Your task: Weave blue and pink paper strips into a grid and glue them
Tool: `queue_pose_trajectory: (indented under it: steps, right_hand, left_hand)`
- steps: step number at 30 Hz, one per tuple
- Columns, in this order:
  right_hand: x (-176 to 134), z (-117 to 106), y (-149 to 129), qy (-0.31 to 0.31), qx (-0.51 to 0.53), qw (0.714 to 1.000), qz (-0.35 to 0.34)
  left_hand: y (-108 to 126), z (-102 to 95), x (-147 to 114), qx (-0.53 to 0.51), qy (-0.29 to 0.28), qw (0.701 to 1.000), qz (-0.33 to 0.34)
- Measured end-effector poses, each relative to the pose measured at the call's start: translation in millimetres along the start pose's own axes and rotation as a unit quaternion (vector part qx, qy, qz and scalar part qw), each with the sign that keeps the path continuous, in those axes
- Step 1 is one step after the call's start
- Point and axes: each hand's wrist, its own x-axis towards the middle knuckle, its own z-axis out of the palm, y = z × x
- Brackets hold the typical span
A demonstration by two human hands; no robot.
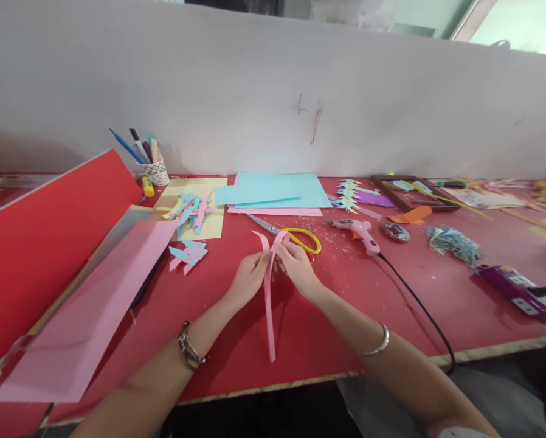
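Both my hands hold a pink paper strip [269, 310] above the red table. My left hand [250, 278] pinches it between thumb and fingers, while one long end hangs down toward me. Close beside it, my right hand [297, 267] is closed on the strip's looped upper part. A short curled end sticks up at the left. The fingertips partly cover where the paper bends. Just behind my hands lie scissors [304, 239] with yellow handles. A pink glue gun [355, 231] rests to the right of them.
Cut paper pieces [190, 254] and blue sheets [273, 190] lie behind at left and centre. A large pink sheet [95, 304] and a red board [49, 237] occupy the left. A pen cup [157, 172], wooden tray [419, 198] and purple power strip [510, 289] stand around.
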Motion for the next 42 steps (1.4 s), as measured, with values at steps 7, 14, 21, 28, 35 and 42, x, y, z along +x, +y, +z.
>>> queue_pose_trajectory:
  steps: [7,14,21,28,35,42]
  right_hand:
    - [1.4,0.9,6.1,-0.022,-0.011,1.000,-0.010]
    - [0.0,-0.3,5.4,0.004,-0.021,1.000,-0.015]
    - [0.8,-0.3,3.4,0.001,-0.028,0.999,-0.019]
    - [0.5,1.1,5.8,-0.019,-0.049,0.998,-0.021]
    - [1.6,-2.0,5.0,0.021,-0.052,0.998,-0.022]
    - [0.4,-0.7,5.1,-0.005,-0.056,0.998,-0.016]
  left_hand:
    - [-3.2,-1.4,-2.4,0.014,0.051,0.999,0.010]
    - [-4.7,-1.1,-2.1,0.011,0.052,0.999,0.005]
    - [-4.2,-0.4,0.3,0.024,0.029,0.999,0.011]
    - [-2.5,-1.5,-0.5,0.034,0.066,0.997,0.019]
    - [-4.6,0.3,-0.6,0.033,0.052,0.998,0.018]
    - [-3.8,-0.9,0.5,0.041,0.044,0.998,0.016]
